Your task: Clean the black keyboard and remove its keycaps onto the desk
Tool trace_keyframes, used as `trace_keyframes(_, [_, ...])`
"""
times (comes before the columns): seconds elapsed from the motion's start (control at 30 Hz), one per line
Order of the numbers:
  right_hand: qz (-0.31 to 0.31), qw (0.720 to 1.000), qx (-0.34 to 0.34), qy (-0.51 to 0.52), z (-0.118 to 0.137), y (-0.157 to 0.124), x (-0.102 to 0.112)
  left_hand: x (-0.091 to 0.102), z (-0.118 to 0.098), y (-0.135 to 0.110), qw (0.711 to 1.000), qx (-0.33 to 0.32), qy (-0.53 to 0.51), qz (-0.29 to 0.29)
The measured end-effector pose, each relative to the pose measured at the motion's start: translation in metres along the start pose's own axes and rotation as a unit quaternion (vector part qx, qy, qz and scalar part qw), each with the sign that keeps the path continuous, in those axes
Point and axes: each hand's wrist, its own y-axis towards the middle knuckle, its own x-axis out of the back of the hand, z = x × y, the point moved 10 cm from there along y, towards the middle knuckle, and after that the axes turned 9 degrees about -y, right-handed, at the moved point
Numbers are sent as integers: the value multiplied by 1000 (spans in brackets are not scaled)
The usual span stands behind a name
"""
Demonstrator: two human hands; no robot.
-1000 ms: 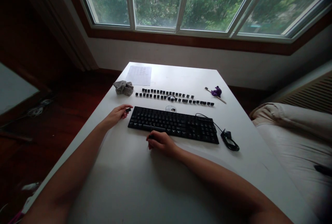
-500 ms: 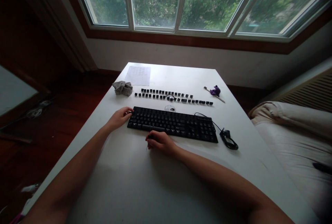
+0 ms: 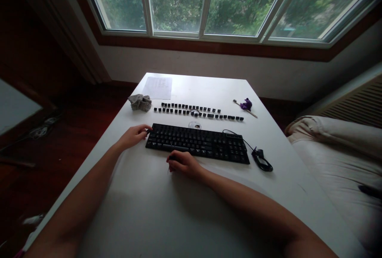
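A black keyboard [image 3: 197, 142] lies flat on the white table, its keys facing up. At its upper left corner my left hand [image 3: 134, 135] pinches a small black keycap [image 3: 148, 131] between thumb and fingers. In front of the spacebar, my right hand [image 3: 185, 163] is closed around a keycap puller [image 3: 171, 157]; its thin wire pokes out below the fingers, and most of its body is hidden. Loose black keycaps [image 3: 191, 107] stand in two rows behind the keyboard. Between rows and keyboard sits a clear round piece [image 3: 195, 125].
A grey cloth [image 3: 140, 102] and a sheet of paper [image 3: 158, 87] lie at the table's far left. On the right are a brush [image 3: 253, 114] with a purple cloth [image 3: 246, 104], and the keyboard's coiled cable [image 3: 264, 163]. A pale padded seat borders the table's right side.
My left hand has drawn slightly left from the keyboard's corner, and a dark keycap shows between its fingers. The right hand stays almost in place; the whole view shifts a little.
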Motion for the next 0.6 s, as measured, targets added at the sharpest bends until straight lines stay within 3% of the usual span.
trace_keyframes(0.2, [0, 999, -3, 39, -5, 1, 1, 20, 20, 15, 994, 36, -78, -64])
trace_keyframes(0.43, [-1, 998, 0, 57, -7, 1, 1, 30, 20, 55, 990, 34, 51, -129])
trace_keyframes(0.6, [4, 997, -10, 72, -8, 1, 1, 29, 21, 78, 981, 25, 50, -185])
